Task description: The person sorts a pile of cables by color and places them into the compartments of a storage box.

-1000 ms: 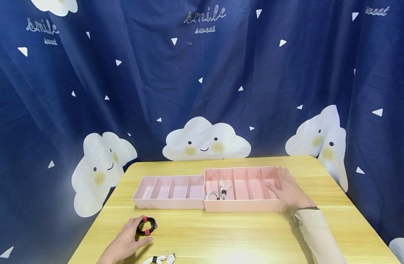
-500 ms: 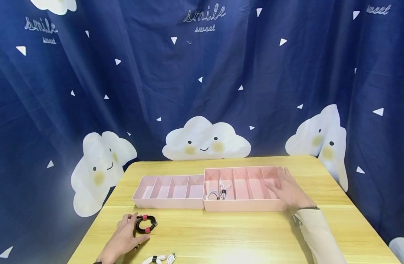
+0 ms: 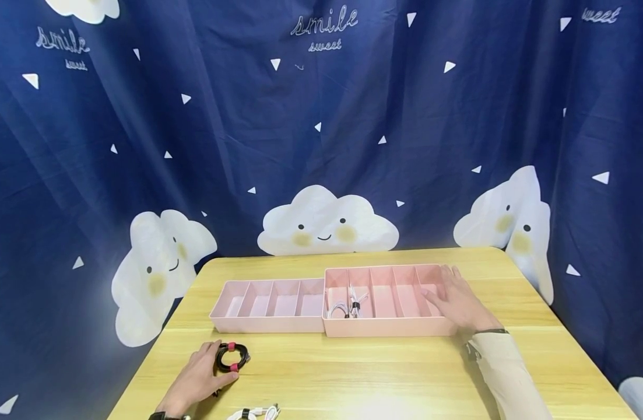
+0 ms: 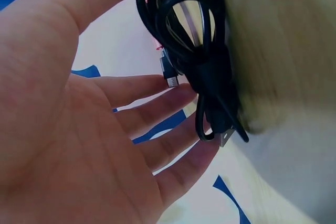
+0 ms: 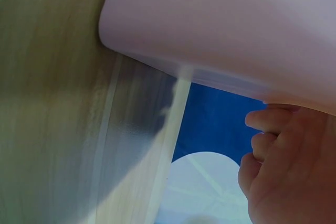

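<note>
My left hand (image 3: 197, 376) is beside the black cables on the left of the table, thumb and fingers spread and fairly straight. A coiled black cable (image 3: 232, 357) with red ties lies there. In the left wrist view, a black cable bundle (image 4: 207, 69) with a wide black tie and metal plugs overlaps the fingertips. My right hand (image 3: 465, 303) holds the right end of the pink divided storage box (image 3: 389, 328), thumb over the inside and fingers outside. The right wrist view shows the box's outer wall (image 5: 220, 30) beside bent fingers (image 5: 265, 120).
A paler divided box (image 3: 269, 324) adjoins the pink box on its left. White cables (image 3: 355, 306) lie in the pink box's two left compartments. Another white cable (image 3: 255, 413) is at the table's front edge. A blue curtain (image 3: 321, 157) hangs behind the table.
My left hand has drawn back left from over the red-tied cable, then edged slightly in towards the cables again. The right hand and both boxes stay put.
</note>
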`<action>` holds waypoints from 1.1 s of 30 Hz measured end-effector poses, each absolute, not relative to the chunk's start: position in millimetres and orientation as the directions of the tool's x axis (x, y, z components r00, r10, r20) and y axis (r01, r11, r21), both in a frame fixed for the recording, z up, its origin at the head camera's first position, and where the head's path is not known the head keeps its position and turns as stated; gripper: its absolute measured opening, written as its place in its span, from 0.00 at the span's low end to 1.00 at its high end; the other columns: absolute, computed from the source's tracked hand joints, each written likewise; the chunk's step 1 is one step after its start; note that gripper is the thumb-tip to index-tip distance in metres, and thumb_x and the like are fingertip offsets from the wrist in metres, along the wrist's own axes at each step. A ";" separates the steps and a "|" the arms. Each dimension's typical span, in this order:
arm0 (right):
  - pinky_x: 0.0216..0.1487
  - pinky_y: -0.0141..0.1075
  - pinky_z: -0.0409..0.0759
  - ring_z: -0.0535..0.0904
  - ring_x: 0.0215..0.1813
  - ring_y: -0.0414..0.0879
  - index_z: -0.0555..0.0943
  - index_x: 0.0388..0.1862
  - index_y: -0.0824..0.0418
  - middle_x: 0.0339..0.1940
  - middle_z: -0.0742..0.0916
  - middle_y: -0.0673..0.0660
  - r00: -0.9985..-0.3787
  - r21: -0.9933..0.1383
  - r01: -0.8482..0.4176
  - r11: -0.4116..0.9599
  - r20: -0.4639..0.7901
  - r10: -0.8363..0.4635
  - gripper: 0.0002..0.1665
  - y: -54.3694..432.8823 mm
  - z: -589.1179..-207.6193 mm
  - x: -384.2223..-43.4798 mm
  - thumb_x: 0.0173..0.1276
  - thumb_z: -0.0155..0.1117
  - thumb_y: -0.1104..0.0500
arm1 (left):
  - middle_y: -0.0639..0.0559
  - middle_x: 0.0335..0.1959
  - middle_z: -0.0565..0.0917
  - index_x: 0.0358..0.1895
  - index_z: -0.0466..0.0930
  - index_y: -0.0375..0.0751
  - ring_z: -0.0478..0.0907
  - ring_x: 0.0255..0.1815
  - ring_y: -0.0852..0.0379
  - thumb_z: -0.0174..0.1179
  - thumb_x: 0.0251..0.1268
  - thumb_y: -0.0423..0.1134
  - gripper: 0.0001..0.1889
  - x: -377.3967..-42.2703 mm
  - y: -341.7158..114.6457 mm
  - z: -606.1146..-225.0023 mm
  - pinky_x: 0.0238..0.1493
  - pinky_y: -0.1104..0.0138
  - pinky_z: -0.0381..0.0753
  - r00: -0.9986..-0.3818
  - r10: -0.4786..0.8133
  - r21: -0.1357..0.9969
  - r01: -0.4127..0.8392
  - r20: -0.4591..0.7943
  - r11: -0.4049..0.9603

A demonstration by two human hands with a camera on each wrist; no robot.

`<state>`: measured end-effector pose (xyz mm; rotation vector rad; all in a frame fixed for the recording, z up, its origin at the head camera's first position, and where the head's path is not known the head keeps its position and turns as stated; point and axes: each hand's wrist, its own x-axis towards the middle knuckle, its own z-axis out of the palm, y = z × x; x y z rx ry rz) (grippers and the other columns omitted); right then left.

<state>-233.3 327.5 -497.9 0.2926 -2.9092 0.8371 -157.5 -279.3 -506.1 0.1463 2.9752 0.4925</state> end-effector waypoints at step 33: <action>0.80 0.71 0.44 0.38 0.83 0.78 0.45 0.81 0.79 0.83 0.49 0.80 -0.980 -0.527 -0.196 0.827 0.140 -0.143 0.59 329.0 -498.9 -233.6 0.78 0.52 0.34 | 0.37 0.57 0.80 0.66 0.75 0.29 0.78 0.57 0.40 0.77 0.51 0.61 0.47 -168.0 -265.9 -509.0 0.54 0.44 0.82 -0.992 0.113 0.289 0.090 -0.064 0.953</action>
